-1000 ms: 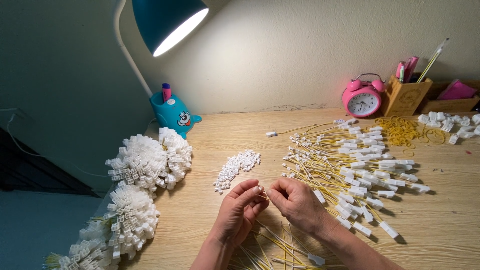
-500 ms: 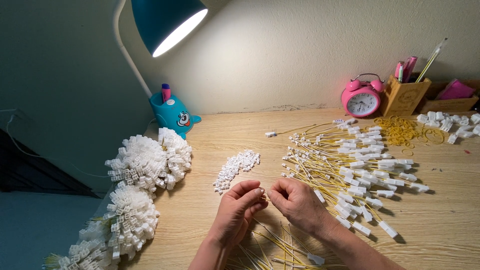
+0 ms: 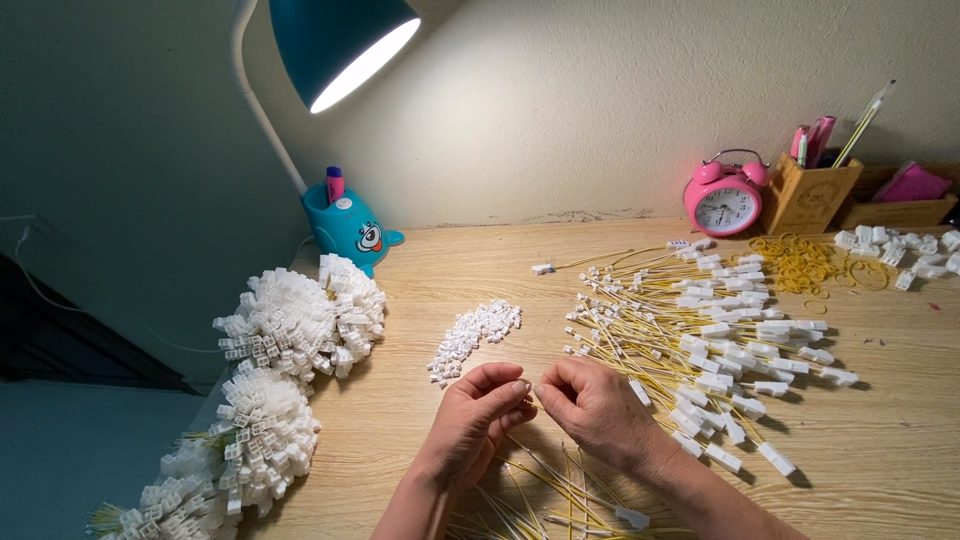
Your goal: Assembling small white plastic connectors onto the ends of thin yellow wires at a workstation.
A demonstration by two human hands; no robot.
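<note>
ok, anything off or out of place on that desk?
Mostly orderly. One white connector lies alone on the wooden desk, apart from the spread of yellow wires. The left hand and right hand meet fingertip to fingertip beside the small pile of white pieces. Nothing looks spilled or damaged.

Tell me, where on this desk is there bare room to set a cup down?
Bare wood lies behind the small connector pile, between the blue lamp base and the pink alarm clock. Another patch lies at the front right of the desk. The yellow wires crowd the middle right; white bundles crowd the left edge.
</note>
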